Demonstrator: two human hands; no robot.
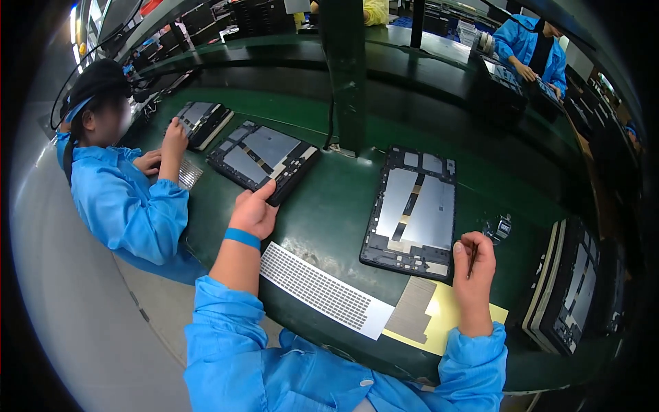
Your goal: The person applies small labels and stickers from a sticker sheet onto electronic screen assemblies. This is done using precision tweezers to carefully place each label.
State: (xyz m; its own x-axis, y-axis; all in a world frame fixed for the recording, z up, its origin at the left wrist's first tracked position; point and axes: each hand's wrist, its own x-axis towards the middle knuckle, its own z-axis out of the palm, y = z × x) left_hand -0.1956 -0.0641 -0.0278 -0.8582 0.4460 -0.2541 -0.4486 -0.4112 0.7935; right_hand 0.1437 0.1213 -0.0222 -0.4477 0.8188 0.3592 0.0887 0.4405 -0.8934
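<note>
My left hand point(252, 214) grips the near edge of an opened tablet point(264, 154), thumb on top and its other fingers partly hidden. This tablet appears to lie on a stack and shows a silver inner plate crossed by a dark ribbon cable. Another opened tablet point(429, 206) lies in front of me, face up with its inside showing. By its lower right corner, my right hand point(475, 275) is closed around a thin dark thing, too small to name. Between my forearms lies a white sheet of small dark stickers point(322, 288), beside a yellow sheet point(443, 319) with grey strips.
Stacked tablets point(566, 288) stand at the right edge. A small counter-like device point(503, 226) sits beyond my right hand. A co-worker in blue point(123, 185) handles another tablet stack point(199, 123) at left. A green post point(345, 75) rises at the back; another person point(532, 51) works far right.
</note>
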